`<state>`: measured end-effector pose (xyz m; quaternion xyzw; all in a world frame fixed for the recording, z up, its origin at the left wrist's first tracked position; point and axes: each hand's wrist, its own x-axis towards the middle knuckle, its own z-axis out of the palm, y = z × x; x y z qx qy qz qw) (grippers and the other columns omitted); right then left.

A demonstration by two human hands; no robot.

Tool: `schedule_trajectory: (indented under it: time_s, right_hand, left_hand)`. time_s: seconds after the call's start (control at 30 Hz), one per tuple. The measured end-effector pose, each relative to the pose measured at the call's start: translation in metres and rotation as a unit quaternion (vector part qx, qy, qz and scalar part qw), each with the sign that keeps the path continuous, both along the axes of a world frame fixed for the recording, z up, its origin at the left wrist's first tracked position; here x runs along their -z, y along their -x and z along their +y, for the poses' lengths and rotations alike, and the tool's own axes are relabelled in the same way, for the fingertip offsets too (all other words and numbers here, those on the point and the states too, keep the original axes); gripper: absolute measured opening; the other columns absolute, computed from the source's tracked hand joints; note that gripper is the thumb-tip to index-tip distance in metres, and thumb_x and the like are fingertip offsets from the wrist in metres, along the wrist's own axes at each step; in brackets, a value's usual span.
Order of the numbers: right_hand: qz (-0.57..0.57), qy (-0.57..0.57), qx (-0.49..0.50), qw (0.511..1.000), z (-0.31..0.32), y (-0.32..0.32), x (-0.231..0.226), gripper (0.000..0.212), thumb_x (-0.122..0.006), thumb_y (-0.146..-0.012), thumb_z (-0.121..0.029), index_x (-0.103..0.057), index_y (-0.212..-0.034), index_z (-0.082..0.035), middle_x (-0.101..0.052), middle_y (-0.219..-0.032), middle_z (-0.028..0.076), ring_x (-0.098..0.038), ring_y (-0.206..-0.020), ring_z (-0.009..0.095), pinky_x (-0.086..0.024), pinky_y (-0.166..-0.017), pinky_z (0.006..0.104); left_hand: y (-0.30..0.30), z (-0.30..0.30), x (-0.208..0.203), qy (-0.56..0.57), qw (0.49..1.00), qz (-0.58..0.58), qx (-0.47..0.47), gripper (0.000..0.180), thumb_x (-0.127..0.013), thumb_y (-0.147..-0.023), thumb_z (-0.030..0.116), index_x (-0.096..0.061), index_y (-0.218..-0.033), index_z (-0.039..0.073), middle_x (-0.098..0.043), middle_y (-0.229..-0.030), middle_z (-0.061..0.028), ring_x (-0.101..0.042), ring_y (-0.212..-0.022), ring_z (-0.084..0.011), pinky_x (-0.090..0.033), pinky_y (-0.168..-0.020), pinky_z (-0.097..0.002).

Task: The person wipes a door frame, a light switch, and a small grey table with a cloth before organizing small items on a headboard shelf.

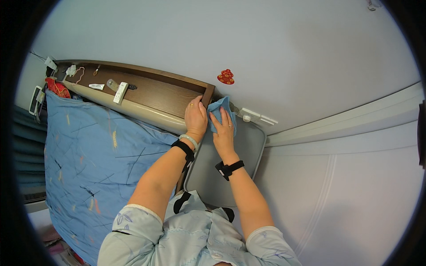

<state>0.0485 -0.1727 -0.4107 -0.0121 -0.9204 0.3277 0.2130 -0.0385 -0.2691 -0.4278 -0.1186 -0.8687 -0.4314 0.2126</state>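
A light blue cloth point(224, 104) is bunched under my right hand point(225, 126), which presses it against the outer end of a brown wooden headboard shelf point(155, 90). The fingers of that hand are slightly spread over the cloth, and part of the cloth hangs past them. My left hand point(195, 116) is curled at the shelf's right end, close beside the cloth; its fingertips are partly hidden. A pale bangle and a black band circle the left wrist, and another black band is on the right one.
A white power strip point(120, 93), a clear bottle point(112, 84) and small items lie on the shelf. A bed with a blue patterned cover point(106, 164) fills the left. Below my hands is a grey rounded surface point(242, 155); wall sockets point(249, 115) and a red sticker point(226, 77) are behind.
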Motion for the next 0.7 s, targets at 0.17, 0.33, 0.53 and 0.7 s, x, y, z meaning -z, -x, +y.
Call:
schedule_trajectory:
  time_s: [0.17,0.33,0.53,0.7]
  right_hand:
    - [-0.01,0.043,0.016,0.999,0.013,-0.005,0.008,0.062,-0.046,-0.067,0.016,-0.058,-0.12,-0.014,-0.043,-0.135,0.016,-0.042,-0.122,0.034,-0.037,-0.101,0.0371]
    - [-0.024,0.158,0.106,0.981,0.029,-0.012,0.017,0.057,-0.045,-0.073,0.013,-0.056,-0.123,-0.012,-0.043,-0.136,0.014,-0.042,-0.123,0.034,-0.038,-0.1,0.0377]
    - [0.0,0.208,0.129,0.97,0.016,-0.003,0.002,0.054,-0.046,-0.076,0.011,-0.052,-0.125,-0.01,-0.041,-0.137,0.017,-0.041,-0.125,0.035,-0.036,-0.101,0.0377]
    - [0.01,0.113,0.036,0.993,0.0,0.003,0.005,0.055,-0.047,-0.075,0.01,-0.054,-0.125,-0.012,-0.047,-0.133,0.013,-0.048,-0.12,0.029,-0.039,-0.099,0.0342]
  left_hand:
    - [-0.002,0.0,-0.001,-0.004,1.0,-0.013,-0.001,0.027,-0.042,-0.091,0.014,-0.054,-0.112,0.002,-0.059,-0.102,-0.019,-0.054,-0.097,-0.0365,-0.041,-0.086,-0.0438]
    - [-0.001,0.0,-0.002,-0.003,1.0,-0.005,0.0,0.027,-0.042,-0.091,0.014,-0.054,-0.112,0.002,-0.06,-0.101,-0.0191,-0.054,-0.096,-0.0365,-0.042,-0.085,-0.0436]
    - [0.0,-0.003,0.0,0.004,1.0,-0.015,-0.001,0.026,-0.042,-0.091,0.014,-0.055,-0.111,0.002,-0.06,-0.1,-0.0193,-0.055,-0.095,-0.0365,-0.042,-0.085,-0.0438]
    - [0.0,0.001,0.0,-0.002,1.0,-0.003,0.002,0.026,-0.042,-0.091,0.014,-0.055,-0.111,0.002,-0.06,-0.101,-0.0192,-0.055,-0.094,-0.0368,-0.042,-0.085,-0.0437]
